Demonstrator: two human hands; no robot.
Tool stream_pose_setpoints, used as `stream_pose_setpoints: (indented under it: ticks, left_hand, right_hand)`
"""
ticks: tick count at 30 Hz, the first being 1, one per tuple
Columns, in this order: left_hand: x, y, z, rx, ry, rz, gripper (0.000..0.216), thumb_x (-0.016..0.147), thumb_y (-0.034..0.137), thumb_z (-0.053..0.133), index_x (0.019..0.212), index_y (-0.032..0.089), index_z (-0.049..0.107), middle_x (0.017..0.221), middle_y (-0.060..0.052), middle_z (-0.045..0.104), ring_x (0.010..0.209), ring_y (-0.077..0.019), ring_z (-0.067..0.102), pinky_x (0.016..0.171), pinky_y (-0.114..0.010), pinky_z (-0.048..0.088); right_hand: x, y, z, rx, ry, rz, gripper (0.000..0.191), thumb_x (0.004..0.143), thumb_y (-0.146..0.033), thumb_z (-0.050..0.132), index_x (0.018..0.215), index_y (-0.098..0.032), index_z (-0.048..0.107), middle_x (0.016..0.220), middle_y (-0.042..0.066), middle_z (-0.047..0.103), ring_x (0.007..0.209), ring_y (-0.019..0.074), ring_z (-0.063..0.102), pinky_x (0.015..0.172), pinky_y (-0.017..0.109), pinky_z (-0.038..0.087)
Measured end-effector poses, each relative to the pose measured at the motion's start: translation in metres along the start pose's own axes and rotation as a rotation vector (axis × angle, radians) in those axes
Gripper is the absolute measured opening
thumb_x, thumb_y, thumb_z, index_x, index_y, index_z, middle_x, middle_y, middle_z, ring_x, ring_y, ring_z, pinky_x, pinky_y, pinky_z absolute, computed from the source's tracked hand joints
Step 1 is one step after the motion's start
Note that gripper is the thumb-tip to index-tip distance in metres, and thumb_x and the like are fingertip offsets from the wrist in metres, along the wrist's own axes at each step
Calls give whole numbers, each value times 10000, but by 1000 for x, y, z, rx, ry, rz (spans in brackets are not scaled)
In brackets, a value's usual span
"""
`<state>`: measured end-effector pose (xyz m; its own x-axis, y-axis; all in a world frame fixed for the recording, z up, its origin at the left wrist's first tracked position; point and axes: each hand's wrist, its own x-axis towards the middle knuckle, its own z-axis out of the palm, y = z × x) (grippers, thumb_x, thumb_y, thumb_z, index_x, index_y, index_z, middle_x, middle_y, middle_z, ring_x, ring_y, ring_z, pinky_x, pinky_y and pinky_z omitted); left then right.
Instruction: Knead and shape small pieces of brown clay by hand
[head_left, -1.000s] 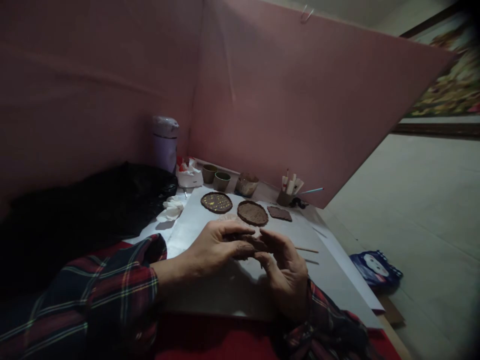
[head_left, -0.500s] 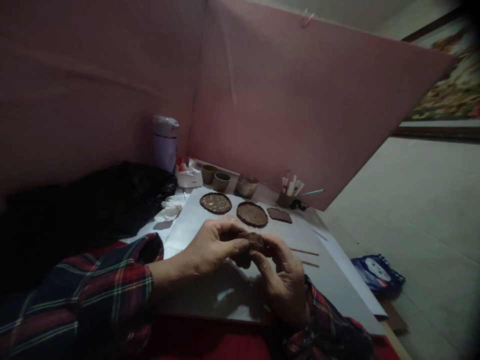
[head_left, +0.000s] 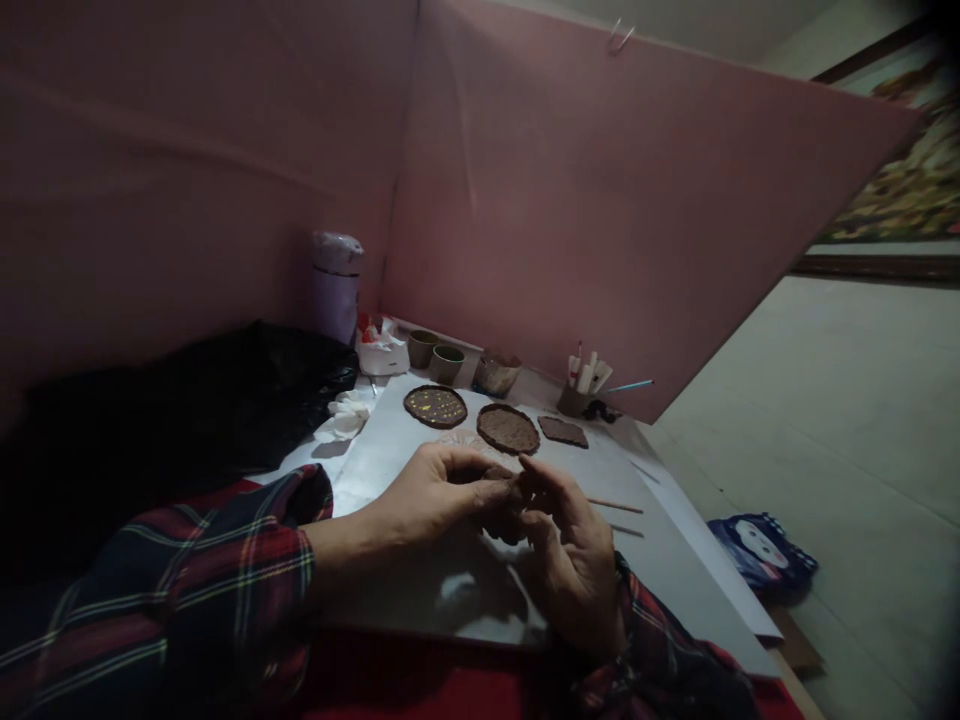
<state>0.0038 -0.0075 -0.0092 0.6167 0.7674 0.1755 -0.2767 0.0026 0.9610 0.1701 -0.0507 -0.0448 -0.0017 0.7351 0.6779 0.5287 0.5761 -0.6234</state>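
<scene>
One lump (head_left: 502, 524) is occupying the space between the left hand (head_left: 427, 495) and the right hand (head_left: 577, 550), raised above the near part of the white board (head_left: 660, 590).

Left side: the fingers are pinching the lump, with the thumb lying along the near face. Right side: the fingers are curling narrowly at the lump's right end; from where I am standing, I cannot tell whether they are gripping it or only touching it.

Beyond the hands, a row is lying flat on the board. From left to right, it is presenting a yellow-speckled disc (head_left: 435, 406), a plain brown disc (head_left: 508, 429) and a small slab (head_left: 564, 432). Both discs are showing raised rims. A thin stick (head_left: 616, 506) is lying just beside the right hand.

Behind the board, a brown cup (head_left: 422, 348), a green-lined cup (head_left: 448, 365) and a tub (head_left: 496, 375) are standing on the counter (head_left: 536, 383). Farther right, a holder (head_left: 574, 402) is carrying upright white tools (head_left: 586, 373). At far left, a lilac bottle (head_left: 337, 298) is standing behind a black bag (head_left: 187, 410).
</scene>
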Motion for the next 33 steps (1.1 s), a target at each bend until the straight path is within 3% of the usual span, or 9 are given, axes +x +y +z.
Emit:
stream_pose_setpoints:
  ticks: [5, 8, 14, 18, 22, 26, 30, 33]
  left_hand:
    - [1, 0, -1, -37, 124, 5, 188, 757, 247, 703, 845, 84, 669, 771, -71, 699, 688, -146, 634, 649, -250, 467]
    - [1, -4, -2, -34, 124, 27, 165, 731, 231, 722, 802, 94, 663, 691, -35, 678, 614, -123, 616, 598, -235, 453]
    - [0, -2, -1, -102, 125, -5, 127, 704, 192, 727, 790, 104, 699, 712, -40, 706, 660, -160, 667, 668, -283, 511]
    - [0, -3, -1, -61, 133, 18, 171, 711, 159, 714, 877, 120, 726, 754, -33, 711, 659, -125, 637, 664, -250, 498]
    - [0, -4, -3, -45, 188, 58, 364, 692, 167, 746, 1050, 189, 678, 860, -17, 707, 724, -133, 643, 682, -259, 507]
    - [0, -1, -3, 63, 122, 61, 158, 752, 221, 705, 863, 109, 718, 770, -51, 705, 715, -146, 639, 671, -250, 492]
    - [0, 2, -3, 46, 136, 49, 202, 780, 274, 681, 852, 86, 706, 751, -70, 705, 671, -153, 635, 648, -266, 492]
    - [1, 1, -5, 85, 172, 70, 210, 762, 289, 701, 829, 90, 708, 720, -57, 695, 627, -133, 621, 607, -238, 474]
  right_hand:
    - [3, -3, 0, 17, -57, 29, 179, 852, -316, 589, 990, -202, 595, 840, 27, 662, 725, 170, 622, 648, 283, 500]
    - [3, -6, 1, 25, -69, 44, 100, 875, -251, 573, 953, -207, 619, 829, 23, 675, 727, 165, 633, 675, 284, 509]
    - [4, -6, 2, 37, -34, 9, 109, 872, -232, 579, 960, -218, 641, 878, 30, 677, 784, 176, 640, 702, 292, 521]
    - [8, -3, 4, 51, 24, 0, 133, 874, -216, 568, 988, -224, 637, 920, 34, 673, 836, 179, 641, 741, 300, 524]
    - [8, -3, 5, 1, 26, -68, 130, 871, -211, 569, 976, -223, 644, 955, 48, 661, 903, 191, 632, 787, 311, 516]
    - [5, -2, 3, -45, 16, -58, 188, 869, -221, 569, 1052, -236, 612, 953, 39, 670, 854, 175, 645, 747, 287, 522]
    - [5, 2, -1, -86, 47, -6, 272, 915, -315, 470, 1146, -206, 563, 1027, 74, 662, 900, 197, 635, 761, 317, 514]
    - [5, 4, -1, 12, -15, 58, 269, 918, -346, 467, 1120, -201, 568, 1007, 72, 668, 891, 198, 638, 752, 316, 516]
